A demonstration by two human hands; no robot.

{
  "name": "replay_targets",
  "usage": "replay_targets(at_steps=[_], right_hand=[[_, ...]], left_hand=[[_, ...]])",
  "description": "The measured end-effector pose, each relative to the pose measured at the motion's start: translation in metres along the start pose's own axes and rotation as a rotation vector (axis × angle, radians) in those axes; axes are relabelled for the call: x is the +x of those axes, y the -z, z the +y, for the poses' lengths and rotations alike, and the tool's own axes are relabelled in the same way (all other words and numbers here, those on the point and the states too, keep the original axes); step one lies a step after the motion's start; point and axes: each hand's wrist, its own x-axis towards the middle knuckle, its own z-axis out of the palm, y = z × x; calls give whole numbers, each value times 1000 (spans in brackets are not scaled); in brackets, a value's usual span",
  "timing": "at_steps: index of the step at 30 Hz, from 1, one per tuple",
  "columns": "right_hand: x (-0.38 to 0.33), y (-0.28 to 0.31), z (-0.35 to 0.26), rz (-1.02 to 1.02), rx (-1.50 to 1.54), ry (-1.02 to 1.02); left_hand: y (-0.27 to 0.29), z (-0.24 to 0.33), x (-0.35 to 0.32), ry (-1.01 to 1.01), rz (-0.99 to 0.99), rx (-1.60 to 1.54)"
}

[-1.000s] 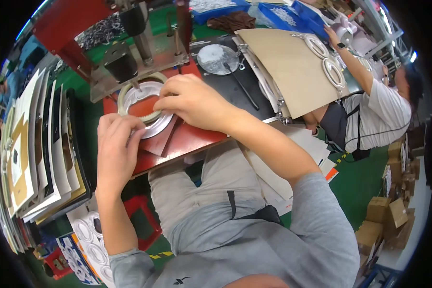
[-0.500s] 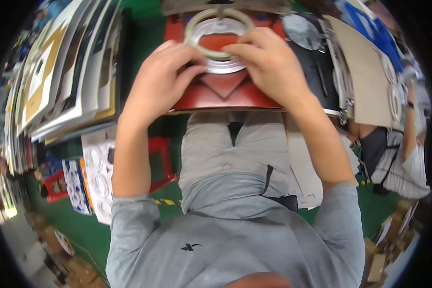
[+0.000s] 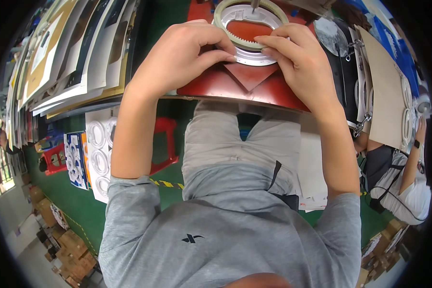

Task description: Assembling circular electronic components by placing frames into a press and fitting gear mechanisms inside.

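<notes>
Left hand (image 3: pixel 192 55) fingers are drawn narrow at the near-left edge of the cream ring (image 3: pixel 244 45), though whether it is pinched cannot be told; between both grips, a silver ring (image 3: pixel 254 59) is overlapped by it; its near-right rim is pinched by the right hand (image 3: pixel 302 60), beyond which a tan board (image 3: pixel 386 91) is seen

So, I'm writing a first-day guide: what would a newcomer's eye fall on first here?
Probably the pale ring at the top centre, over a silver ring, with the left hand and right hand at its near side. Next, the thick row of upright sheets at the upper left, and the glossy red tabletop beneath the rings.
</notes>
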Motion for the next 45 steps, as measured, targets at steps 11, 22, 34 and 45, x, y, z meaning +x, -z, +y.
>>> replay_targets(at_steps=[11,22,34,45], right_hand=[[7,2,3,2,15,62],[3,3,-12,19,-43,99],[-2,-7,-42,46,-58,-61],[1,-7,-44,27,-110,-63]], left_hand=[[-25,20,-31,-94,251,305],[-38,10,-39,-57,347,161],[-41,17,-41,54,456,60],[-44,16,-5,366,570,76]])
